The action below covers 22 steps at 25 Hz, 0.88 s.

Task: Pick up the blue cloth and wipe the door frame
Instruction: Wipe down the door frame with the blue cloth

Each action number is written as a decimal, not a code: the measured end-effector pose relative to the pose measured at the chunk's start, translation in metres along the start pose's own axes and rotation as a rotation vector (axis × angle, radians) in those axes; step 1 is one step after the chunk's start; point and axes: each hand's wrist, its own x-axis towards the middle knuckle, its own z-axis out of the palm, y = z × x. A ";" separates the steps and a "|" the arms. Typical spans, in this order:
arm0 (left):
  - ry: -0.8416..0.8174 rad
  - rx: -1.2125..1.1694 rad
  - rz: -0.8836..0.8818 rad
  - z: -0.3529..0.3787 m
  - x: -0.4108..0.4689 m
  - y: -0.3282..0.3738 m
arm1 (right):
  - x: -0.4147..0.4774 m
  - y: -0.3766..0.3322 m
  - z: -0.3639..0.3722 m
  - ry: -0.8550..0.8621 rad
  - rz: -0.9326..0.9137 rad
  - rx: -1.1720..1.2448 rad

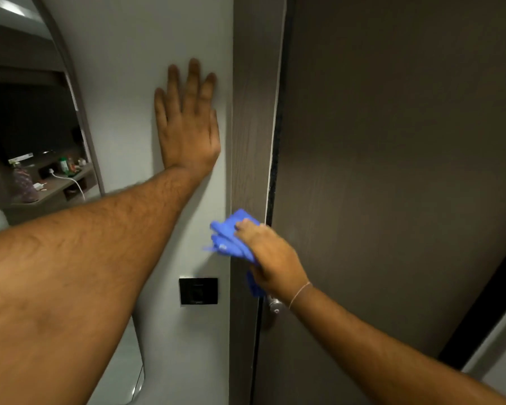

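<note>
The brown wood-grain door frame [253, 118] runs top to bottom in the middle of the view. My right hand [270, 257] grips the bunched blue cloth [230, 236] and presses it against the frame at its left edge, just above the door handle. My left hand [189, 121] lies flat on the pale wall, fingers spread, left of the frame and higher up; it holds nothing. Part of the cloth hangs hidden under my right palm.
The dark brown door [392, 171] fills the right side, with a metal handle [273, 306] under my right wrist. A black switch plate [198, 290] sits on the wall below the cloth. An arched mirror [32, 127] at the left reflects a cluttered shelf.
</note>
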 end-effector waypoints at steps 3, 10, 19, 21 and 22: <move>-0.074 -0.118 -0.035 -0.041 -0.009 0.015 | 0.068 0.003 -0.067 0.191 0.166 -0.003; 0.007 -0.245 0.176 -0.093 -0.051 0.101 | 0.103 -0.004 -0.178 0.276 0.323 -0.057; -0.464 -0.547 0.317 -0.059 -0.309 0.283 | -0.192 0.011 -0.229 0.147 1.041 0.015; -0.648 -0.598 0.398 -0.061 -0.399 0.315 | -0.297 -0.010 -0.225 0.126 1.289 0.094; -0.747 -0.619 0.465 -0.064 -0.446 0.328 | -0.353 -0.022 -0.221 0.115 1.430 0.124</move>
